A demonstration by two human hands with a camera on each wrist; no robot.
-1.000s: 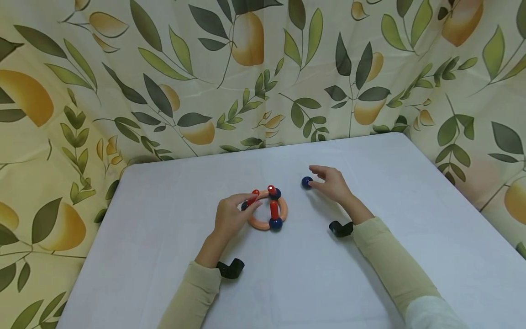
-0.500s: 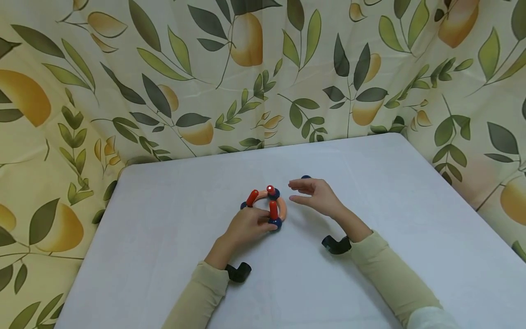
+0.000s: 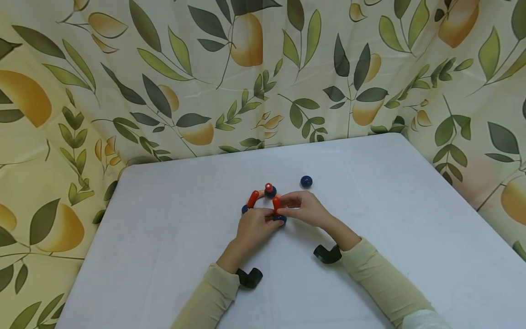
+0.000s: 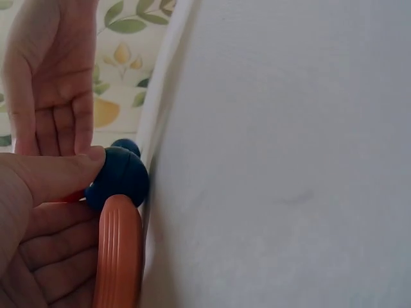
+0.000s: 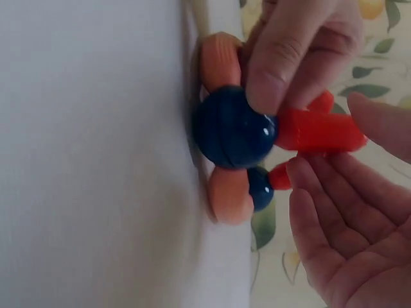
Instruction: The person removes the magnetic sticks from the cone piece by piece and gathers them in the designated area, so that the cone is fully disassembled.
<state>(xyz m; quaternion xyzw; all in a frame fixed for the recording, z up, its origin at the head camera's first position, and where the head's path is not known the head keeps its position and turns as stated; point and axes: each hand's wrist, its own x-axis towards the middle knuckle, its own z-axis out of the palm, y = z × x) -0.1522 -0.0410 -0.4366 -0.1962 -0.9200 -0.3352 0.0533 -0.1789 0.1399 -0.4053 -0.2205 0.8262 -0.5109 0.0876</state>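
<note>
A ring of curved orange rods point(image 3: 261, 194) joined by blue balls lies on the white table, with red rods standing up from the balls. My left hand point(image 3: 254, 227) pinches the front blue ball point(image 4: 122, 178), its thumb resting on the ball in the left wrist view. The thumb and fingers of my right hand point(image 3: 305, 209) are around the upright red rod point(image 5: 318, 131) on that same ball. Two other red rods stand farther back, one at the left point(image 3: 253, 199) and one at the rear point(image 3: 269, 188). My hands hide the near part of the ring.
A loose blue ball point(image 3: 306, 182) sits behind my right hand, apart from the ring. White cloth covers the table point(image 3: 164, 219). A curtain with a fruit and leaf print point(image 3: 263, 100) hangs behind the far edge. Each wrist carries a black camera.
My left hand went from the left red rod to the front blue ball. My right hand left the loose ball and came left to the front red rod. The ring shifted slightly.
</note>
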